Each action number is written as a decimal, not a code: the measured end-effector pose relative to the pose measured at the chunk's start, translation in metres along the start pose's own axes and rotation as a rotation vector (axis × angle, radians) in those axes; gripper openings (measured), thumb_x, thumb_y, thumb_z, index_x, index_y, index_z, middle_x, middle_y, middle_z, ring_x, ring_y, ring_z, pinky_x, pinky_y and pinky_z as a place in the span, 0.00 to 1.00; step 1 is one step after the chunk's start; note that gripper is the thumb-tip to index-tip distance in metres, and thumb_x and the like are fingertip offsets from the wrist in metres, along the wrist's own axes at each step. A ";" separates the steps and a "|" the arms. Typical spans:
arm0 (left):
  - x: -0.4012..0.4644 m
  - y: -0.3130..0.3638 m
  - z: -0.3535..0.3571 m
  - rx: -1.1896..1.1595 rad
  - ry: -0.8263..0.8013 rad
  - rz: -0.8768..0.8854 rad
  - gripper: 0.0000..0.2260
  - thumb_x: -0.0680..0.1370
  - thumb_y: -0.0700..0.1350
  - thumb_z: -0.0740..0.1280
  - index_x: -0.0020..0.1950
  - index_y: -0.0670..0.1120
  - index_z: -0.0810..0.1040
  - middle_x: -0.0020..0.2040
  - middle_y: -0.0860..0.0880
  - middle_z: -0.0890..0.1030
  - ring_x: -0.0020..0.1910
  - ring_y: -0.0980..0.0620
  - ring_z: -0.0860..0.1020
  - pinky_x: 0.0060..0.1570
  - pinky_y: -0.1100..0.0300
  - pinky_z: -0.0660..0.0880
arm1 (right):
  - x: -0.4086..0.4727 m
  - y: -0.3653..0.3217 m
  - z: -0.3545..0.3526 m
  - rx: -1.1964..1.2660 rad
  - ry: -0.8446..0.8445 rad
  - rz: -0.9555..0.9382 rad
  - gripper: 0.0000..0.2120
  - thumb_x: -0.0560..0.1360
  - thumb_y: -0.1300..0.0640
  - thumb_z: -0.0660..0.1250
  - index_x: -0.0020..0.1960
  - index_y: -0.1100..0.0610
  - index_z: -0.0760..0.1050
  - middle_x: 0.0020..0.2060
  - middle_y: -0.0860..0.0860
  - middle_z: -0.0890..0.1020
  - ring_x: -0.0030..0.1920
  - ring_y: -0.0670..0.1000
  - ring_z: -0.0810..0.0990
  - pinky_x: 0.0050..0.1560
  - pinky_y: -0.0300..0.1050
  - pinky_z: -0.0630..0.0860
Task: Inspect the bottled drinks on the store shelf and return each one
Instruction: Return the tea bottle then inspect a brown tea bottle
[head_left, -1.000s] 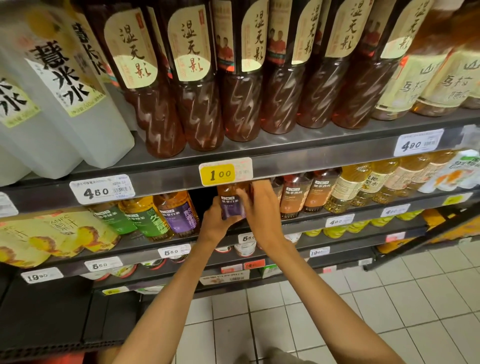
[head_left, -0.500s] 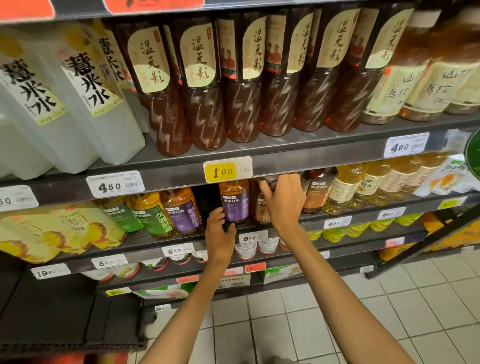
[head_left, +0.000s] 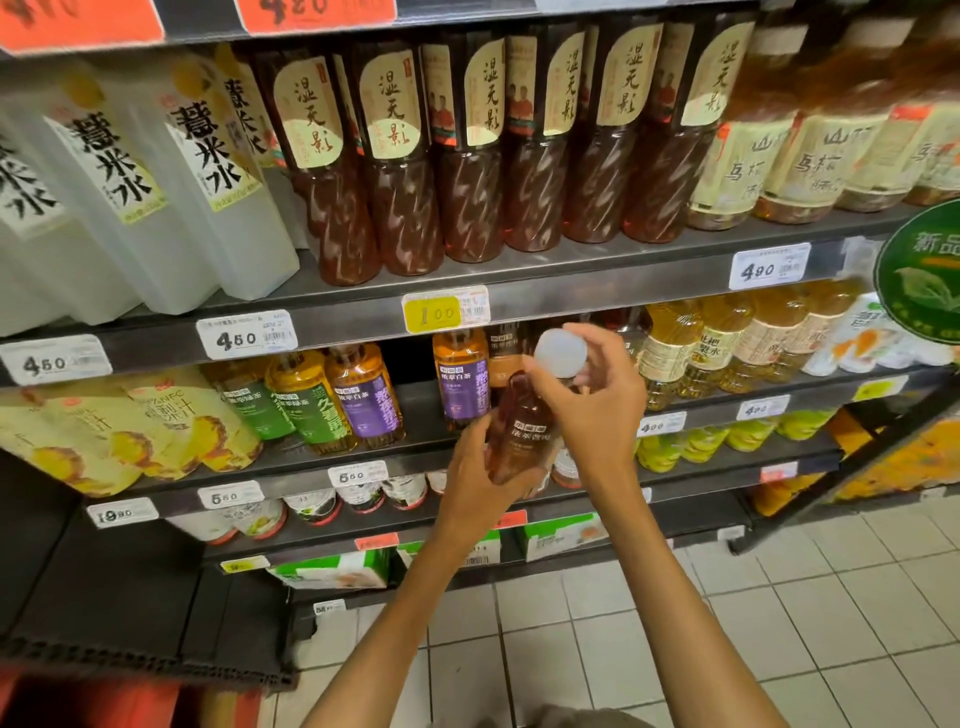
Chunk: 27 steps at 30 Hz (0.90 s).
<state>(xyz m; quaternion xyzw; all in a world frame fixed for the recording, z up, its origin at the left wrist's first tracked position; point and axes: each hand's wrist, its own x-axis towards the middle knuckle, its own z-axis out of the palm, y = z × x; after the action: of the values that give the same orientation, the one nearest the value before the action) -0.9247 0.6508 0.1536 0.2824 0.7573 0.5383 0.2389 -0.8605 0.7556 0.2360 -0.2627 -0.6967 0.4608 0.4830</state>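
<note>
While tilted just below the yellow price tag (head_left: 432, 314), brown tea bottle (head_left: 522, 431): left hand (head_left: 480, 475) grips base, right hand (head_left: 597, 410) fingers grasp neck under white cap (head_left: 560, 353).

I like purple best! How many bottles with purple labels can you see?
2. One purple-label bottle stands on the middle shelf beside the green-labelled ones; the other stands just left of the brown bottle held in both hands. More may hide behind.

You are viewing through one wide-angle head camera, looking forward and down at close range: the shelf (head_left: 519, 291) is filling the upper frame, the tiled floor (head_left: 727, 649) is showing at lower right, your forearms rising from the bottom edge.
</note>
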 end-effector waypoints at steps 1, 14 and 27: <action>-0.007 0.005 -0.002 -0.034 -0.018 -0.012 0.32 0.67 0.53 0.76 0.67 0.57 0.66 0.64 0.54 0.74 0.62 0.55 0.74 0.56 0.61 0.75 | 0.001 -0.008 -0.005 0.103 0.005 0.027 0.19 0.67 0.59 0.78 0.55 0.58 0.76 0.46 0.42 0.80 0.45 0.42 0.81 0.44 0.42 0.79; -0.085 0.071 -0.015 -0.312 -0.323 -0.176 0.19 0.66 0.64 0.59 0.49 0.54 0.73 0.36 0.65 0.83 0.37 0.65 0.82 0.33 0.75 0.73 | 0.003 -0.041 -0.046 1.018 -0.452 0.556 0.21 0.71 0.43 0.68 0.52 0.60 0.79 0.43 0.58 0.85 0.50 0.60 0.83 0.52 0.51 0.80; -0.093 0.068 -0.015 -0.982 -0.675 -0.469 0.31 0.78 0.64 0.55 0.54 0.36 0.77 0.40 0.42 0.82 0.33 0.47 0.81 0.35 0.57 0.79 | 0.001 -0.055 -0.050 0.940 -0.509 0.574 0.19 0.72 0.43 0.65 0.51 0.58 0.78 0.40 0.55 0.84 0.45 0.54 0.83 0.47 0.48 0.80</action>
<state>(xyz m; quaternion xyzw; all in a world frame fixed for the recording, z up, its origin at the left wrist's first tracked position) -0.8556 0.5952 0.2280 0.1212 0.3472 0.6374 0.6771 -0.8104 0.7516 0.2908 -0.0802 -0.4134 0.8795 0.2217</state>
